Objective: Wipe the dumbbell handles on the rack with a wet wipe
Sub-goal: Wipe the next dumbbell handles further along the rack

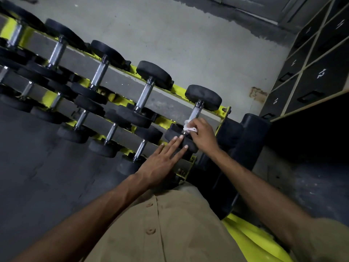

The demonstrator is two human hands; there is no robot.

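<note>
A yellow rack [225, 114] holds several black dumbbells with chrome handles in tiers. My right hand [203, 136] grips a crumpled white wet wipe [189, 127] wrapped round the lower end of the chrome handle [195, 112] of the rightmost top-tier dumbbell [204, 97]. My left hand [163, 161] lies flat with straight fingers on that dumbbell's near black head [176, 133], fingertips close to the wipe. The handle's lower end is hidden under the wipe and my fingers.
More dumbbells [147, 91] fill the rack to the left. Black numbered lockers [319, 72] stand at the right. A black padded bench with a yellow frame [245, 235] sits right of the rack. A grey wall [188, 38] is behind, dark floor [37, 176] at left.
</note>
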